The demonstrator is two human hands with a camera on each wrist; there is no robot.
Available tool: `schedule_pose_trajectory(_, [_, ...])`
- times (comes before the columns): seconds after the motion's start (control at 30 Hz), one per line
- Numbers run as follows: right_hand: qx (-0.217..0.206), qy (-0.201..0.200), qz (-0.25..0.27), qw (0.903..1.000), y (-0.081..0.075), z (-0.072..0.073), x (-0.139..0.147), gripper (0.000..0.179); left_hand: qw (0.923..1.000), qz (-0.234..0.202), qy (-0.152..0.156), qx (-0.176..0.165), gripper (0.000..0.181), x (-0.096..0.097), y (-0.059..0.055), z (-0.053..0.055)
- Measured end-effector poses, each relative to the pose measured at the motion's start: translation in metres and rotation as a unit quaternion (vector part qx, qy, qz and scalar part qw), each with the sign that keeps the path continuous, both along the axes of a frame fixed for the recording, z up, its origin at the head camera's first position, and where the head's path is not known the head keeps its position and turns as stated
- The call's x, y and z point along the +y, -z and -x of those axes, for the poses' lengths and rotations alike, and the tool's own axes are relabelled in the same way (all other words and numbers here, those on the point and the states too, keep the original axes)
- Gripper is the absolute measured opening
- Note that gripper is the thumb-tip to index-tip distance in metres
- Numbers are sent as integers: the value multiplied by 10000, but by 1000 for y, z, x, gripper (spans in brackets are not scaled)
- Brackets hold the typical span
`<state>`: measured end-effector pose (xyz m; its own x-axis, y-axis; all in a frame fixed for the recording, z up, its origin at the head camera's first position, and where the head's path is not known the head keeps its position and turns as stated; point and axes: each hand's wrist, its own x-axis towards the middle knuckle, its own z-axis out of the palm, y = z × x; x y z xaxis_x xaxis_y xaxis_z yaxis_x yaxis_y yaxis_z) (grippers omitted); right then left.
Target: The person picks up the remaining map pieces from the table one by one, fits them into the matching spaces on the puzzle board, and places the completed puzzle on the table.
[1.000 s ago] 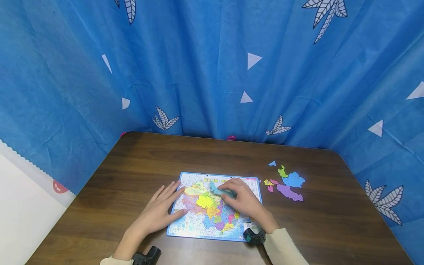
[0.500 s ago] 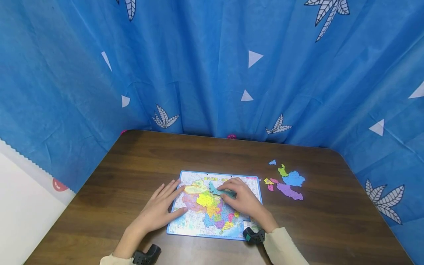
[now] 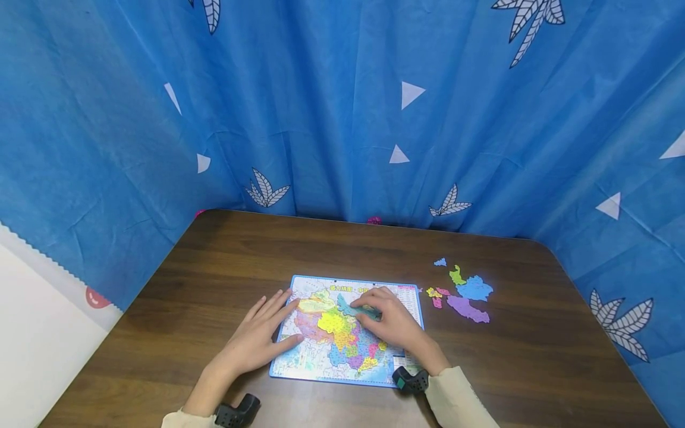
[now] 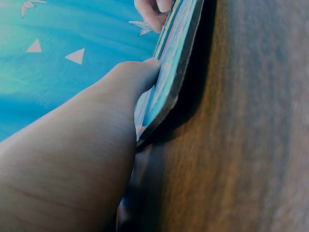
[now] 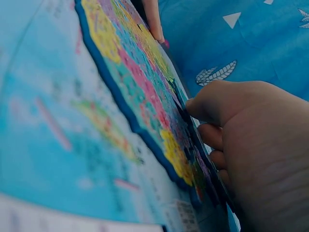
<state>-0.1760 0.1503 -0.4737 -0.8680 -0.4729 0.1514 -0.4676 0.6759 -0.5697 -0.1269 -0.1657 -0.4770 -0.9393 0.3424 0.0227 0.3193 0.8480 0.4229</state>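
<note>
The teal puzzle piece point(image 3: 345, 305) is, in the head view, lying at the upper middle of the map board point(image 3: 305, 365), partly under the right hand point(image 3: 392, 318). This hand is gripping it with bent fingers and thumb. The left hand point(image 3: 262, 342) is resting with spread fingers over the board's left edge, holding nothing. To the right of the board, on the counter point(image 3: 214, 285), a purple piece point(image 3: 468, 310), a blue piece point(image 3: 475, 289) and some smaller ones are waiting.

In the left wrist view, the left thumb is touching the board near its edge. I think this hand is serving as a steady support, and it should be pressing only lightly.

In the right wrist view, the right thumb and the folded fingers are staying close to the board, but the piece itself I cannot tell clearly. The step in hand is, in my judgement, the fitting of this piece. To do it well, one should be matching its lower outline with the neighbours first — then pressing along the whole length, not at one end only.
</note>
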Motion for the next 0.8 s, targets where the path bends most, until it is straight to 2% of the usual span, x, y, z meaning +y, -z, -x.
schedule_pose_trajectory(0.33, [52,41,38,10000,1,1,0,21,9997,-2,98,222,79,0,-2,0])
schedule_pose_trajectory(0.57, [11,94,0,10000,1,2,0,20,9999,12,73,127,78,-1,-4,1])
schedule_pose_trajectory(0.8, [-22,56,40,10000,2,1,0,21,9996,3,122,272,79,-1,-1,1])
